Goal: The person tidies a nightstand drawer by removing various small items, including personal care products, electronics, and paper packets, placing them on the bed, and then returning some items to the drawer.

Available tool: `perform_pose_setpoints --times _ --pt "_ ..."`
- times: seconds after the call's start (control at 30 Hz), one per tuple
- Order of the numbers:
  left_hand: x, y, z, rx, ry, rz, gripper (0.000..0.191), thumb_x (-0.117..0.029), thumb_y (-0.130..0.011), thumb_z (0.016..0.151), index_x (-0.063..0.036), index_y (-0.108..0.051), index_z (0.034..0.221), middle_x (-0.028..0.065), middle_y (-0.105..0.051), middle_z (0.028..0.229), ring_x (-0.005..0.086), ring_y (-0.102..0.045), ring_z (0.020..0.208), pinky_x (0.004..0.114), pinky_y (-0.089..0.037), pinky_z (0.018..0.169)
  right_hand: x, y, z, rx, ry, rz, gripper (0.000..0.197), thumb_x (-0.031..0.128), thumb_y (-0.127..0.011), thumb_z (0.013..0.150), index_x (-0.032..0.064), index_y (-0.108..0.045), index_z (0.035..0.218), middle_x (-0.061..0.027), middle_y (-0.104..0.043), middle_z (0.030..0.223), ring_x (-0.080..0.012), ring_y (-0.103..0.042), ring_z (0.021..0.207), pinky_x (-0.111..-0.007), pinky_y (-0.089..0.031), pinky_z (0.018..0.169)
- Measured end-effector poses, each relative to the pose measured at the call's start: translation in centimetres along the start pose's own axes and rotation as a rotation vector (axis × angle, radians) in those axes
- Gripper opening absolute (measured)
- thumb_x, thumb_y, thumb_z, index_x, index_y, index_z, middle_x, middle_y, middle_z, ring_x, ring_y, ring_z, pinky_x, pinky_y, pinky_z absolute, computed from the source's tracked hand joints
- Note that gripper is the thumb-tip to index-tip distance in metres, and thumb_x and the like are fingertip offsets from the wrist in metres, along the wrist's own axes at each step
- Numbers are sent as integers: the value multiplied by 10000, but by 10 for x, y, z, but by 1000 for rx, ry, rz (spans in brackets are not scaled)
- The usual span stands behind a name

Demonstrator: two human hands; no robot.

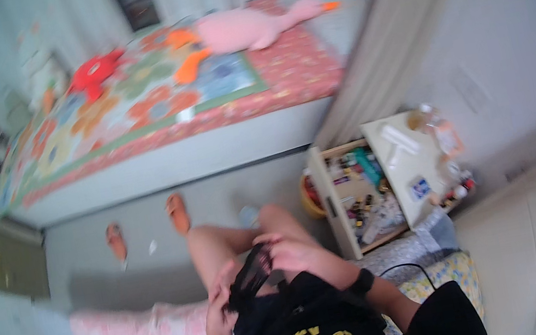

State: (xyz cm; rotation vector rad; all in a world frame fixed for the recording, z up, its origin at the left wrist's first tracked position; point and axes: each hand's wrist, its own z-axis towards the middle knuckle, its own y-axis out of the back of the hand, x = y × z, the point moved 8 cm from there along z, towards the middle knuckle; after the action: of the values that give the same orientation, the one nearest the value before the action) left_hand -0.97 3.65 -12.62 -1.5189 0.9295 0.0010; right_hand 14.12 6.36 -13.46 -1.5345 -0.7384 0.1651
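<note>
Between my two hands, above my lap, a piece of black, partly see-through lacy fabric (252, 276) is stretched at a slant. My left hand (219, 295) grips its lower left end, close to the black shirt. At its upper right end, my right hand (283, 251) pinches the fabric near the knee. Which garment or item the fabric is cannot be told. Black bands circle both wrists.
At right, an open drawer (329, 205) full of small items juts from a white cabinet (380, 131) with bottles on top. Slippers (178, 214) lie on the floor. Ahead, a bed (179, 151) holds a pink goose plush (243, 29) and a red plush (96, 75).
</note>
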Motion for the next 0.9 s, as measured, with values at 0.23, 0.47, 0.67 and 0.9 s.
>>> perform_pose_setpoints --times 0.23,0.47,0.67,0.9 --pt "68 -4 41 169 433 196 306 -232 -657 866 -4 -586 1057 122 -605 1102 227 -611 976 384 -477 906 43 18 -61 5 102 -306 294 101 -509 823 0 -563 1093 -114 -613 944 -164 -597 794 -252 -471 652" --pt "128 -84 108 189 401 55 266 -282 -477 967 -83 -533 1134 107 -600 1163 265 -582 1064 417 -488 874 75 26 -183 -586 -55 -481 413 267 -659 868 25 -581 1193 -5 -650 913 -75 -609 800 -175 -474 686" --pt "213 -161 109 249 777 301 517 -398 -454 965 35 -446 1248 174 -622 1105 261 -611 1024 386 -486 919 106 71 -258 -531 454 -359 340 194 -583 923 58 -545 1233 7 -631 1047 -67 -579 910 -195 -454 739" --pt "268 -193 78 984 1135 426 470 -366 -514 950 54 -545 1157 157 -667 825 178 -603 777 301 -478 775 96 89 -308 -489 708 -188 263 196 -482 972 49 -526 1185 -45 -619 1052 -163 -590 966 -334 -478 833"
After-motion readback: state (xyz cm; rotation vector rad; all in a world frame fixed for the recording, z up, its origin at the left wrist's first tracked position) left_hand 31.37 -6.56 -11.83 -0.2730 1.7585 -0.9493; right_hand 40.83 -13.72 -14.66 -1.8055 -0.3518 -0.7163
